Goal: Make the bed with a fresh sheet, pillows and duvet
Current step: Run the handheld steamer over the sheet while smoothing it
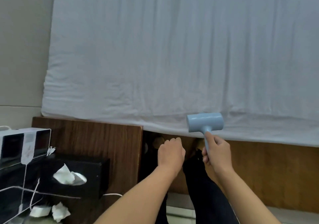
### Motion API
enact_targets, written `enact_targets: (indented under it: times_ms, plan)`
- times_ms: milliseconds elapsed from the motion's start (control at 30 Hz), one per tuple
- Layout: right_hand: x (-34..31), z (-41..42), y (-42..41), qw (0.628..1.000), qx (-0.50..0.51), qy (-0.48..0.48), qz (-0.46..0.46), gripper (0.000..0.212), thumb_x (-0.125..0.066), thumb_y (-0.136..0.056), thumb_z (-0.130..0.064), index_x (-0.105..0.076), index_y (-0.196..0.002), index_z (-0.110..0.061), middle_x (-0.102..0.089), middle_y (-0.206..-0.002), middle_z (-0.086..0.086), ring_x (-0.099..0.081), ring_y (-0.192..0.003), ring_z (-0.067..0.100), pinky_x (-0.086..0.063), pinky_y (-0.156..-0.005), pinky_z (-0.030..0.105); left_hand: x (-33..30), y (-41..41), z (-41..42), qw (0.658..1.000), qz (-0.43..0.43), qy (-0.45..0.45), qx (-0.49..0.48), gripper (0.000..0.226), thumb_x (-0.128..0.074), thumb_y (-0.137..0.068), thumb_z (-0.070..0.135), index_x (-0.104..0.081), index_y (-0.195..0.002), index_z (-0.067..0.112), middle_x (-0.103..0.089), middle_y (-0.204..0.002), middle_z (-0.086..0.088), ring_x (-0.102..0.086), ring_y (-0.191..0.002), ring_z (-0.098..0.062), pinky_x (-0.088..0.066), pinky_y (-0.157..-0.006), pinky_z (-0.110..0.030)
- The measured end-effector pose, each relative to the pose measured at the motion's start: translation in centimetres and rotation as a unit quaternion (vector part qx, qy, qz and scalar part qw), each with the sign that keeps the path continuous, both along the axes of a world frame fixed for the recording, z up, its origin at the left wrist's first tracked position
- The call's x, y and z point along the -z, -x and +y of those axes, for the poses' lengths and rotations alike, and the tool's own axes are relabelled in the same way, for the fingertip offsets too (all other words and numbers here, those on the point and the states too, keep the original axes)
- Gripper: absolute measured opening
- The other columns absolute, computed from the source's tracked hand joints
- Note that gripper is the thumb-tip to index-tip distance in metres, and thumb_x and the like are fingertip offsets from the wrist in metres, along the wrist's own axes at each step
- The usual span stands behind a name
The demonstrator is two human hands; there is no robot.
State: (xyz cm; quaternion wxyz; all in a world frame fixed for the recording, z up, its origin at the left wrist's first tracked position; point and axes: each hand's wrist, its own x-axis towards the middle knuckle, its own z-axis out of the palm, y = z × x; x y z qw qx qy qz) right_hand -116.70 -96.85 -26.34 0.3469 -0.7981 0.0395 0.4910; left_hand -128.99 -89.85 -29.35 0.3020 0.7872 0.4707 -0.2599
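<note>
Sheet spread over bed, ahead of both hands. Lint roller gripped by right hand, head at near sheet edge, nearer. Left hand clenched, empty.

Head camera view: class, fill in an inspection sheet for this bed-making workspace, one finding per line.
Surface: white fitted sheet covers the mattress, lightly creased near the front edge; no pillows or duvet seen.
Job's things: pale blue plastic lint roller, its head over the sheet's front edge.
Clutter: black tissue box with a tissue sticking out; crumpled white tissues below it; clear acrylic organiser.
Grippers: right hand grips the roller's handle; left hand curled, holding nothing.
Cables: thin white cable beside the tissue box.
Surroundings: dark wooden bedside table; beige wall.
</note>
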Motion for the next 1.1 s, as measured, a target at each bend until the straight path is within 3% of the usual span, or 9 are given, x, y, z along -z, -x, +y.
enact_targets:
  times_ms: [167,367,533,667,800,900,1000,1100]
  plan:
    - [-2.8,2.9,2.3,0.999,-0.022,-0.026,0.012,0.042,-0.054,-0.098,-0.042,-0.061,-0.088,-0.002,-0.056,-0.057,0.008,-0.045,-0.04,0.02,-0.033,-0.041,0.028,-3.1,4.0,4.2,0.989,-0.016,0.001,-0.15,0.027,-0.039,-0.103,0.028,-0.062,-0.113,0.02,-0.066,-0.105,0.004,-0.061,-0.092,-0.016,-0.052,-0.079,-0.034]
    - [-7.9,5.6,4.3,0.995,-0.088,-0.052,0.012,0.04,-0.052,-0.099,-0.044,-0.06,-0.085,-0.007,-0.058,-0.057,0.009,-0.048,-0.042,0.022,-0.036,-0.042,0.029,-8.9,7.3,6.7,0.965,-0.072,-0.024,-0.251,0.019,-0.043,-0.103,0.032,-0.061,-0.106,0.029,-0.062,-0.095,0.015,-0.058,-0.083,-0.003,-0.047,-0.07,-0.021]
    - [-12.3,7.0,5.5,0.99,-0.126,-0.068,0.012,0.042,-0.053,-0.1,-0.042,-0.061,-0.085,-0.004,-0.058,-0.053,0.009,-0.048,-0.04,0.025,-0.035,-0.039,0.026,-12.9,8.5,6.0,0.929,-0.12,-0.001,-0.351,0.016,-0.049,-0.1,0.034,-0.064,-0.104,0.035,-0.067,-0.093,0.02,-0.062,-0.086,0.001,-0.051,-0.076,-0.021]
    - [-15.9,6.9,5.6,0.987,-0.139,-0.08,0.016,0.042,-0.057,-0.098,-0.039,-0.06,-0.08,-0.002,-0.056,-0.051,0.013,-0.045,-0.038,0.024,-0.033,-0.039,0.024,-16.6,8.6,5.0,0.9,-0.158,0.017,-0.406,0.015,-0.052,-0.1,0.029,-0.061,-0.095,0.04,-0.07,-0.087,0.024,-0.062,-0.083,0.008,-0.047,-0.073,-0.011]
    - [-18.9,6.0,5.1,0.983,-0.16,-0.094,0.003,0.041,-0.063,-0.095,-0.039,-0.06,-0.07,-0.005,-0.056,-0.05,0.021,-0.047,-0.042,0.021,-0.036,-0.051,0.028,-20.3,7.7,4.2,0.861,-0.216,0.006,-0.461,0.018,-0.057,-0.097,0.024,-0.064,-0.093,0.039,-0.068,-0.083,0.034,-0.063,-0.082,0.012,-0.046,-0.073,-0.009]
    - [-21.3,5.0,4.2,0.976,-0.19,-0.103,-0.021,0.038,-0.065,-0.094,-0.034,-0.061,-0.066,-0.008,-0.056,-0.048,0.014,-0.052,-0.045,0.015,-0.039,-0.052,0.024,-22.4,6.8,4.1,0.826,-0.283,-0.028,-0.487,0.025,-0.063,-0.093,0.017,-0.066,-0.093,0.042,-0.073,-0.087,0.023,-0.068,-0.08,0.004,-0.052,-0.075,-0.016]
    - [-23.8,4.2,2.8,0.971,-0.212,-0.107,-0.03,0.037,-0.065,-0.093,-0.032,-0.058,-0.065,-0.01,-0.052,-0.049,0.004,-0.053,-0.05,0.013,-0.038,-0.054,0.022,-25.0,5.2,4.4,0.778,-0.36,-0.056,-0.511,0.029,-0.065,-0.092,0.011,-0.063,-0.109,0.035,-0.073,-0.102,0.014,-0.068,-0.091,0.003,-0.055,-0.077,-0.017]
    - [-26.2,3.2,1.0,0.967,-0.215,-0.124,-0.049,0.035,-0.065,-0.093,-0.032,-0.059,-0.069,-0.007,-0.051,-0.05,0.009,-0.051,-0.049,0.012,-0.04,-0.055,0.024,-27.9,3.2,4.8,0.779,-0.418,-0.063,-0.462,0.028,-0.062,-0.095,0.018,-0.061,-0.116,0.036,-0.068,-0.112,0.024,-0.064,-0.104,0.003,-0.053,-0.083,-0.016]
